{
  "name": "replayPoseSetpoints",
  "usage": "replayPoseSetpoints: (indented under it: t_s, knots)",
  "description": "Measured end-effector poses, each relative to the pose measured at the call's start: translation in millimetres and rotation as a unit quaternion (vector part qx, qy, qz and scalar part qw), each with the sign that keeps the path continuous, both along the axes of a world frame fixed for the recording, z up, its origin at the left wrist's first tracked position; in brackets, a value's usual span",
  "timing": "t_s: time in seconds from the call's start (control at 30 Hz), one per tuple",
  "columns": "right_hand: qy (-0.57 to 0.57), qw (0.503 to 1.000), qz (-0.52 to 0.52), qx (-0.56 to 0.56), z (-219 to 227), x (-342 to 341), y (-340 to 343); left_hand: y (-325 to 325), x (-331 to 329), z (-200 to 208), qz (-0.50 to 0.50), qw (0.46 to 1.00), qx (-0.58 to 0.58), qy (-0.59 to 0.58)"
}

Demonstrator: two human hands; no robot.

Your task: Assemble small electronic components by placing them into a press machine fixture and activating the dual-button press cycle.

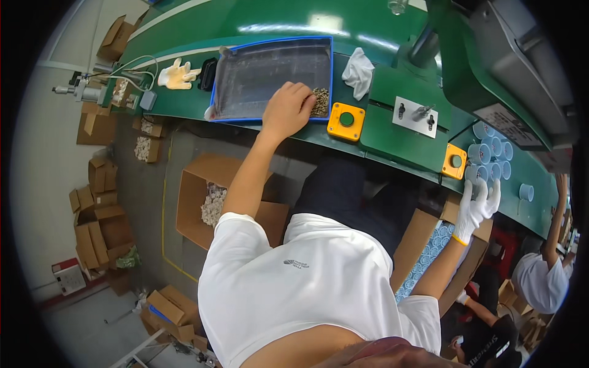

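Note:
My bare left hand (287, 111) is over the right end of a shallow dark tray (261, 73) with a blue rim. Its fingers are bent and close together beside a small heap of brass-coloured metal parts (320, 103); whatever they hold is hidden. My right hand (477, 205), in a white knitted glove with a yellow cuff, reaches to the front of a group of light-blue cups (481, 154) at the bench's right. Its fingers are stretched out and apart, with the tips against the nearest cups.
Between my hands stands a green press (469, 67) with a metal fixture plate (415, 117), flanked by yellow button boxes (346, 121) (454, 161). A white cloth (358, 73) and a glove (178, 75) lie on the bench. Open cartons (196, 184) stand below; people work at right.

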State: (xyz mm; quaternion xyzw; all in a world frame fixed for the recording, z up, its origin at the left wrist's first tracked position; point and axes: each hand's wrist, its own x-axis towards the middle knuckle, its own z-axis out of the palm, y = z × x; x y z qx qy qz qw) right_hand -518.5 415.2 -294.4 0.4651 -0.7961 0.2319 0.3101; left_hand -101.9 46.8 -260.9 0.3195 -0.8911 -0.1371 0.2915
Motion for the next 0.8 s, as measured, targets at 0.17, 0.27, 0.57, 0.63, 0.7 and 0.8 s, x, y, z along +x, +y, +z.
replayPoseSetpoints:
  t_s: [0.17,0.27,0.57,0.63,0.7,0.8]
  knots:
    - [-0.204,0.957,0.072,-0.193,18,51,-25,-6,24,-7,0.031,0.999,-0.003,-0.027]
    - [-0.392,0.786,0.232,-0.419,55,111,-69,-4,14,-2,0.039,0.999,0.005,-0.009]
    - [-0.332,0.892,0.224,-0.211,107,130,-172,-3,16,-12,0.054,0.997,0.035,-0.038]
    - [-0.392,0.834,0.27,-0.28,104,130,-176,-3,16,-12,0.053,0.997,0.031,-0.04]
    - [-0.363,0.866,0.251,-0.234,110,133,-175,-4,16,-12,0.051,0.997,0.027,-0.042]
    - [-0.355,0.888,0.24,-0.166,98,130,-186,-5,15,-12,0.045,0.998,0.025,-0.043]
